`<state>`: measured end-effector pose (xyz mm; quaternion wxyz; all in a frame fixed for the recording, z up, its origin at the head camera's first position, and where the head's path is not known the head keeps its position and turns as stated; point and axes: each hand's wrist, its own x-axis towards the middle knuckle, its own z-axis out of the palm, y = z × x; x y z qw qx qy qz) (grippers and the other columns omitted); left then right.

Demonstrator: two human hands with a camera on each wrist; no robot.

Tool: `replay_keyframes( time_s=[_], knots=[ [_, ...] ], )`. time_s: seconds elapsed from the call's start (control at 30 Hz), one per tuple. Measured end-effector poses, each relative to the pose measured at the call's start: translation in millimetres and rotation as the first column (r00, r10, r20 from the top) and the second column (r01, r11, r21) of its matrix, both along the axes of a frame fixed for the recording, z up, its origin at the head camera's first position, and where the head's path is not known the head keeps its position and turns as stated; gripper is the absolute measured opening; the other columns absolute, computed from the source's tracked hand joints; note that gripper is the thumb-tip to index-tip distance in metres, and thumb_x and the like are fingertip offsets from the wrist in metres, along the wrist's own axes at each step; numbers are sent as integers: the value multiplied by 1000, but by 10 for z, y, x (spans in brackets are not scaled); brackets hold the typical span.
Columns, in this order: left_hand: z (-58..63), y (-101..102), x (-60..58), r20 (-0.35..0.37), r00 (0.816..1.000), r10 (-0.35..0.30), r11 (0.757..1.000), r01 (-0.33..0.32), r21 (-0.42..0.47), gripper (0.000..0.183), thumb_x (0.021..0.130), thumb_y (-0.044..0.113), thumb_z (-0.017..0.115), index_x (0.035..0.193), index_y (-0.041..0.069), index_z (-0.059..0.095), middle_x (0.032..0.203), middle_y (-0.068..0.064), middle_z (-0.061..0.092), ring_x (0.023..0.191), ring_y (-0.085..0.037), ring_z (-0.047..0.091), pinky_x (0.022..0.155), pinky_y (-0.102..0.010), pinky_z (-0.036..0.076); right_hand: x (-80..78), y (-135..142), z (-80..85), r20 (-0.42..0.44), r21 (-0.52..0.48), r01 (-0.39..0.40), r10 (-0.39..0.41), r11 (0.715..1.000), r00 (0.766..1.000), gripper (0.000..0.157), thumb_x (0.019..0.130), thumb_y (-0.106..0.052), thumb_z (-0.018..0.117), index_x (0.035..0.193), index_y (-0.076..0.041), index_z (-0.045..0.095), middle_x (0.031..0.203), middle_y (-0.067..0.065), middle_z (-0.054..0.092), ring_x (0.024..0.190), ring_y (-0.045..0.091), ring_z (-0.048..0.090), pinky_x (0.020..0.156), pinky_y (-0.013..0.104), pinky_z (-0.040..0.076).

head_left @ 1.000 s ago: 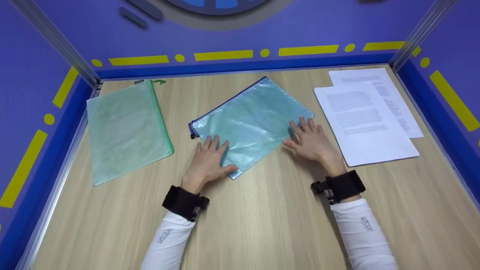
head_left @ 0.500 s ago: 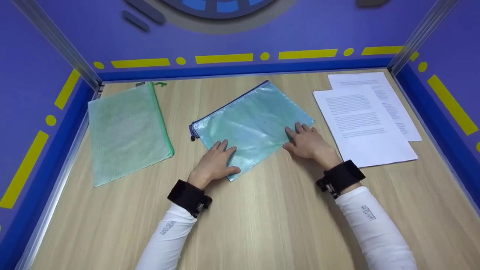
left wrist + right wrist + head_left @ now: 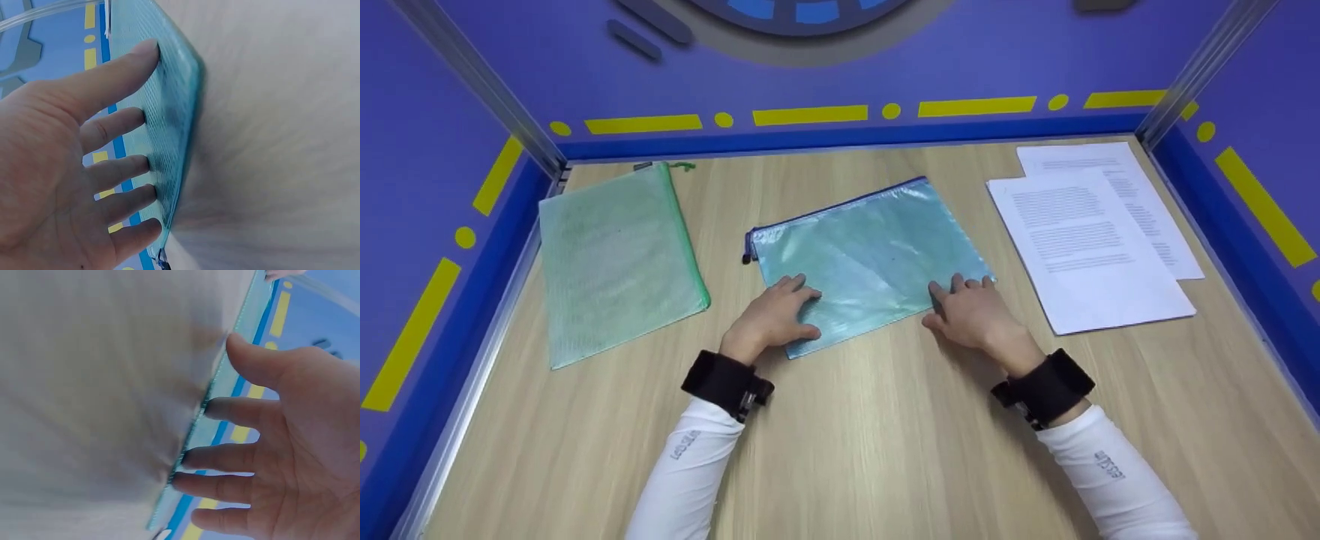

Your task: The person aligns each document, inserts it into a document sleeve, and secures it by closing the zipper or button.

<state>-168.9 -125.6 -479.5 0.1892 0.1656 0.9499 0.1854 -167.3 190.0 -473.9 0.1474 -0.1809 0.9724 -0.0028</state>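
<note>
On the bench (image 3: 847,450), a blue zip pouch (image 3: 877,262) lies mid-frame, its long axis rising gently rightward, zip edge (image 3: 840,203) toward the top. The left hand (image 3: 771,313) and right hand (image 3: 976,319), fingers apart, touch its lower left and lower right. The zip pull (image 3: 747,259) points downward, left of centre.

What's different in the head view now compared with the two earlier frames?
The blue zip pouch has turned clockwise, so its zip edge runs less steeply: its right corner came nearer the person and its near corner swung left. The right hand moved nearer the person too, and the left hand still touches the pouch. No new hold or release shows. The green pouch and printed sheets stayed put.
</note>
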Motion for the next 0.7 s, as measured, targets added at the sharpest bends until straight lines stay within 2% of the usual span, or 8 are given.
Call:
replay_keyframes(
  time_s=[0.13,0.27,0.33,0.53,0.7],
  knots=[
    [1,-4,8,-15,1000,20,1000,-20,-3,60,91,36,69,143,12,53,161,-19,32,151,-39,26,122,-52,28,61,-32,12,-58,20,-18,19,1000,998,63,99,-49,52,145,-6,49,136,34,54,123,54,53,108,68,35],
    [7,31,11,-69,997,42,999,-41,8,57,94,37,65,141,8,54,158,-21,37,149,-39,31,123,-50,28,1,23,40,-76,-2,-3,3,1000,997,62,99,-50,52,141,-5,53,133,30,57,122,51,55,107,67,38],
    [11,61,19,-96,994,45,999,-44,12,57,95,37,64,141,6,54,156,-22,39,148,-39,33,122,-50,28,-86,70,44,-75,-21,11,-13,1000,997,63,99,-50,52,142,-4,52,139,31,53,127,51,51,108,66,37],
    [7,181,79,-144,987,70,996,-77,-46,58,96,39,63,144,7,51,156,-25,38,144,-49,33,116,-56,36,-404,189,-12,-62,-77,27,-32,997,998,63,101,-41,51,152,-5,38,158,32,26,145,51,29,117,62,30],
    [-36,245,107,-152,984,95,989,-110,-98,61,96,44,62,145,10,49,156,-25,37,141,-55,34,107,-61,43,-565,215,-79,31,-120,-3,7,993,1000,65,103,-40,49,155,-6,31,162,30,15,148,51,20,117,61,30]
  ],
)
